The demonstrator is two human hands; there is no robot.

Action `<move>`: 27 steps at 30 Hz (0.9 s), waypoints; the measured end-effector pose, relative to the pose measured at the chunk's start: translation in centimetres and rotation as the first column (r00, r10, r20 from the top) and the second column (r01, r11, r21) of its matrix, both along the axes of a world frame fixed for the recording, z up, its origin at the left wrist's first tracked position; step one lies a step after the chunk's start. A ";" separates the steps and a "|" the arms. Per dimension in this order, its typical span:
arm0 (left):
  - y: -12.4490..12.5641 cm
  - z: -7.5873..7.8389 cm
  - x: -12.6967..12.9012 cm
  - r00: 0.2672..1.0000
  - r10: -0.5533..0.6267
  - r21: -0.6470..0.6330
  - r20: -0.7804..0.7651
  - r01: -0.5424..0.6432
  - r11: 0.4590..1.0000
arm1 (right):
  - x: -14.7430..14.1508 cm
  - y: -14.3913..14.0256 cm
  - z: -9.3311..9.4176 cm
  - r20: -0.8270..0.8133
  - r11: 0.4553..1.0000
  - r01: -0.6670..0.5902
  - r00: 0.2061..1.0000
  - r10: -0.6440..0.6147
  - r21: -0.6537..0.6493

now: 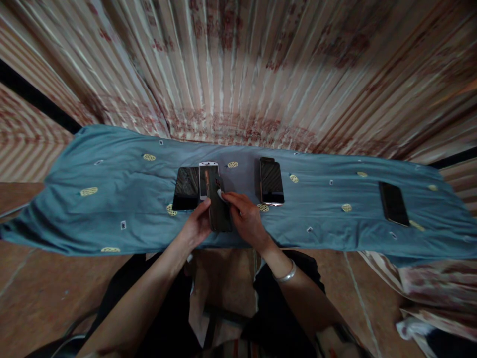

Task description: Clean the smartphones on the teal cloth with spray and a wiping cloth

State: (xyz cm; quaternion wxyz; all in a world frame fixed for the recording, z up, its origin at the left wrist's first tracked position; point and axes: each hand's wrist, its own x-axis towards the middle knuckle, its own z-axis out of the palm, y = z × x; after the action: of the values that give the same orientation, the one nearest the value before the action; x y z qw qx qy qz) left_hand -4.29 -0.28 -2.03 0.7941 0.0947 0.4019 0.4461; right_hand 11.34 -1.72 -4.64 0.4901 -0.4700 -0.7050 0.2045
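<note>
My left hand (197,226) grips the near left edge of a dark phone (219,216), which is tilted above the cloth. My right hand (248,221) pinches a small white piece (219,194) against the phone's surface; whether it is cloth or paper I cannot tell. Just beyond the held phone lies a white-framed phone (202,186), partly covered by it. Beside that, on the left, rests a wider black device with a glossy screen (186,188).
To the right lies a dark phone (272,181), seemingly on top of another. One more black phone (394,204) rests near the right end. Everything lies on a narrow surface under a blue cloth (320,219) with yellow prints. A pleated curtain (238,89) hangs behind.
</note>
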 end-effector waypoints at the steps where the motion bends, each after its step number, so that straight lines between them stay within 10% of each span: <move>1: -0.1 -0.1 0.0 1.000 -0.011 0.008 0.006 0.011 1.000 | 0.0 0.0 -0.1 0.001 1.000 0.009 1.000 -0.009 -0.008; 27: -1.8 -0.4 0.4 0.975 -0.219 0.036 0.045 0.218 0.975 | 1.2 2.8 -0.3 -0.004 0.991 0.128 0.992 -0.128 0.036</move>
State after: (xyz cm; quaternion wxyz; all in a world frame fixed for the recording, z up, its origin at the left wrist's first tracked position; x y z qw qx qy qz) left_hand -3.85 -2.07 -2.42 0.8464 0.1395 0.3625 0.3644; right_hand 12.51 1.09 -4.93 0.5111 -0.5051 -0.6767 0.1602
